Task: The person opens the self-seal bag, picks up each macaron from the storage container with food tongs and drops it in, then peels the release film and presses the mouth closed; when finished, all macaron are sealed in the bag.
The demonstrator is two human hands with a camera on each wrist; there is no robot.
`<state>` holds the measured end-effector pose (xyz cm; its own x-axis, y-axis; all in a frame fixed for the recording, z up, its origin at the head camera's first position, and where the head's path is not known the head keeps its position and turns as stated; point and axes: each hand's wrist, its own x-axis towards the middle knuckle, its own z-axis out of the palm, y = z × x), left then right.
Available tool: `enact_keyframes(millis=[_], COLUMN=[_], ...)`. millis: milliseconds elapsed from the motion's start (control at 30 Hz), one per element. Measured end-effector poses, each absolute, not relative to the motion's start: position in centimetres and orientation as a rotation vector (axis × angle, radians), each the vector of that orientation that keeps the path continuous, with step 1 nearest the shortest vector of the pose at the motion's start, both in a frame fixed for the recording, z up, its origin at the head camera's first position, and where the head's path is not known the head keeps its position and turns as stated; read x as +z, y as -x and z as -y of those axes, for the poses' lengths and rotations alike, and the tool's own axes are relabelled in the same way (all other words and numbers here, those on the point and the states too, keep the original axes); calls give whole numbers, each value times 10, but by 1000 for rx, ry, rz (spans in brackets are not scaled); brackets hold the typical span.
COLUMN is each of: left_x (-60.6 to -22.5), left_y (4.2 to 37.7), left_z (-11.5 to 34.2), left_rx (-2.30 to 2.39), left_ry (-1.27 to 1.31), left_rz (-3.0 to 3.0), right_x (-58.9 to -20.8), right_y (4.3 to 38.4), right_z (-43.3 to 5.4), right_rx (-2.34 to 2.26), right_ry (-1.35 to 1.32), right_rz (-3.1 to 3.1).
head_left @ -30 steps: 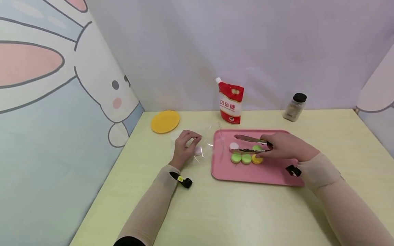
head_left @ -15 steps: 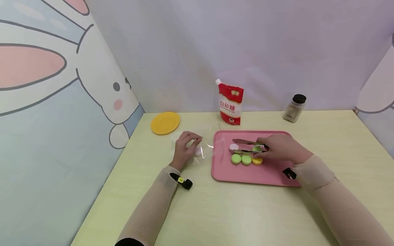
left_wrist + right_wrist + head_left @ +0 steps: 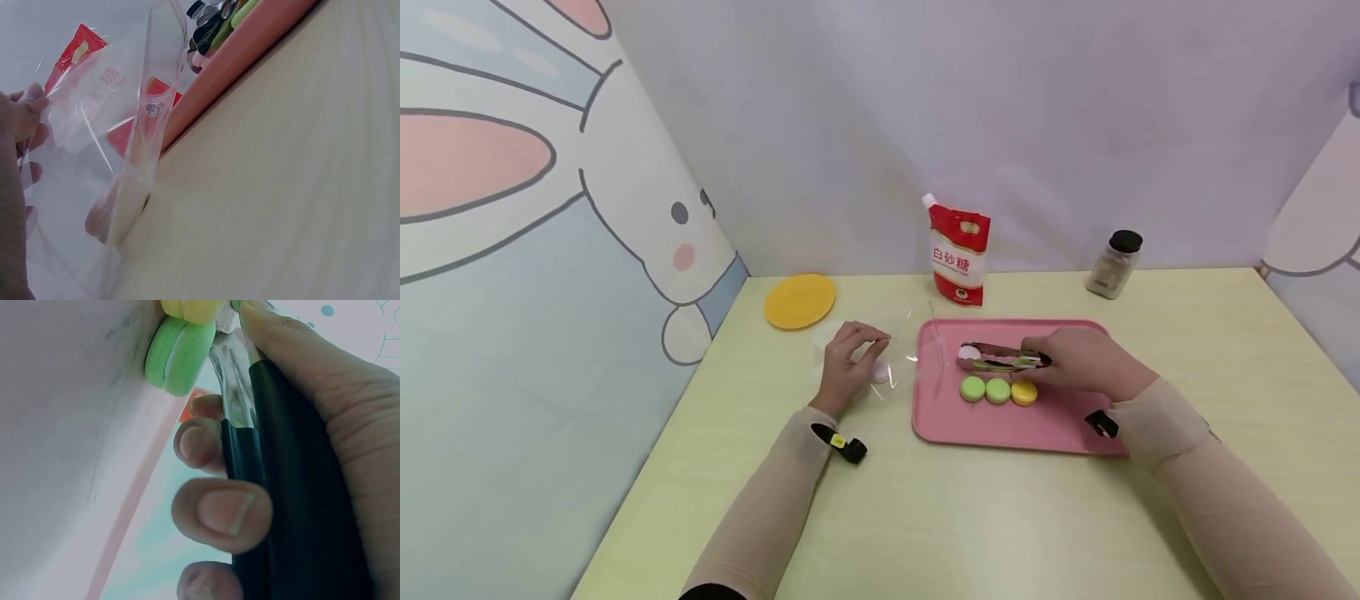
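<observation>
My left hand (image 3: 847,367) pinches the edge of a clear plastic bag (image 3: 69,175) between thumb and fingers. A pale pink macaron (image 3: 880,372) lies inside the bag, seen through the film. My right hand (image 3: 1086,358) grips metal tongs by their black handles (image 3: 300,475), low over the pink tray (image 3: 1000,429). Between the tong tips is a pale pink macaron (image 3: 969,354) on the tray. Two green macarons (image 3: 997,391) and a yellow macaron (image 3: 1024,392) sit in a row in front of the tongs. More green shows behind the tong arms, partly hidden.
A yellow plate (image 3: 800,301) lies at the back left of the table. Behind the tray stands a red and white sugar pouch (image 3: 959,258). A jar with a black lid (image 3: 1115,264) is at the back right, near the wall.
My right hand has moved slightly left with the tongs, whose tips now reach around the pale pink macaron and stand closer together. The left hand keeps its pinch on the bag.
</observation>
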<state>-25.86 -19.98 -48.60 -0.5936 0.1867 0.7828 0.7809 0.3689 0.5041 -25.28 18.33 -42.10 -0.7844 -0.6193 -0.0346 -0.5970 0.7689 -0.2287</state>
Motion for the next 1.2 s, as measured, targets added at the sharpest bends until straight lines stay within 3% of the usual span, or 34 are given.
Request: enact_keyframes(millis=[633,933,1200], left_x=[-486,-485,-485], left_y=[260,258,258], left_z=[201,199,198], left_rx=[-1203,-1183,-1185], left_ry=[819,816,803], left_rz=[1978,1936,1895], right_x=[-411,-392,-398], right_y=[254,263,278], right_z=[-179,-122,-66], right_rx=[-328,-346,-387], right_ry=[973,966,1053], right_rz=[-2937,-2813,-2745])
